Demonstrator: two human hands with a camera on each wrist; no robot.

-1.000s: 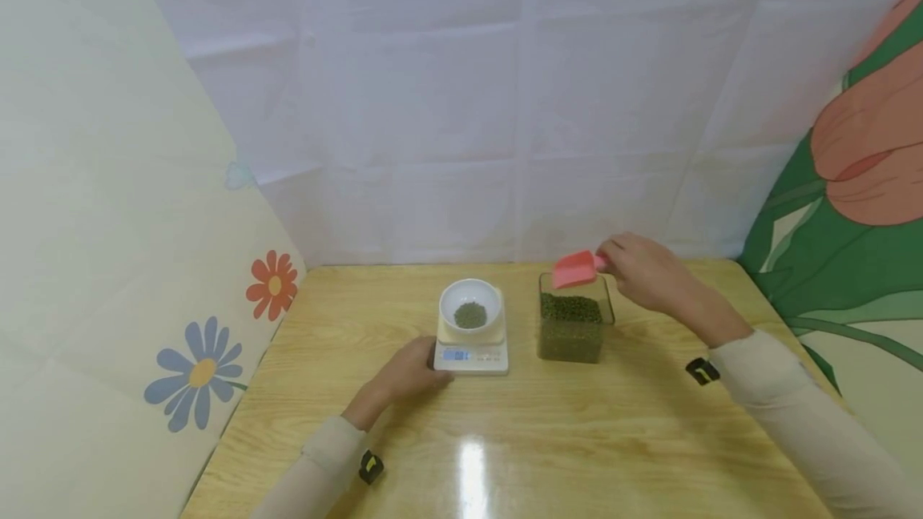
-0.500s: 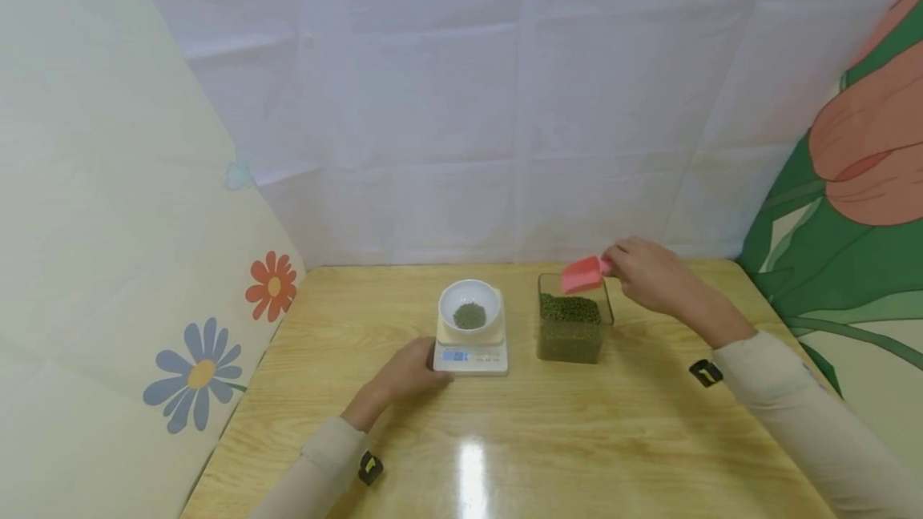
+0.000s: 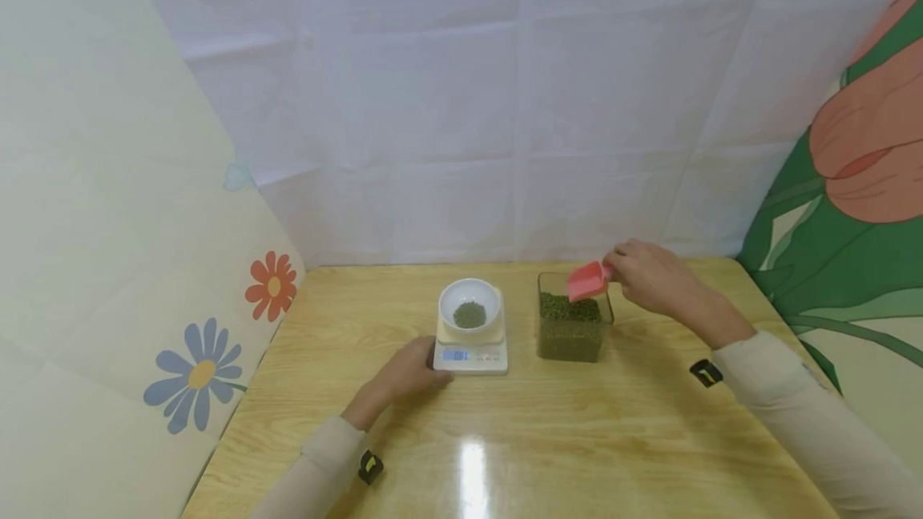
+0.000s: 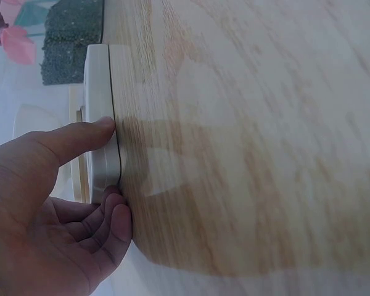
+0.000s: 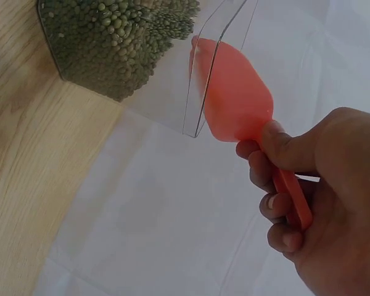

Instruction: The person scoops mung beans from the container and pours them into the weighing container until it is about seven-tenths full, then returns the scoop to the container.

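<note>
My right hand [image 3: 652, 275] grips the handle of a pink-red plastic scoop [image 5: 237, 92], fingers curled round it. The scoop's blade tilts down over the rim of a clear square container [image 3: 570, 343] of green mung beans [image 5: 120, 34]. My left hand [image 3: 411, 371] holds a white kitchen scale [image 3: 469, 365] at its front left corner. In the left wrist view, the thumb lies along the edge of the scale [image 4: 100, 160] and the other fingers curl at its side. On the scale's platform stands a white bowl [image 3: 449, 303] with a small heap of mung beans [image 3: 470, 315] inside.
The wooden table [image 3: 577, 431] carries the scale and, to its right, the container, with a gap between them. A white cloth [image 3: 418, 102] hangs behind the table. Flower-printed panels stand at the left [image 3: 108, 223] and right [image 3: 858, 263].
My right hand has moved slightly right and down, and the scoop has dropped from above the container to its rim, tilting further downward. The left hand stays on the scale.
</note>
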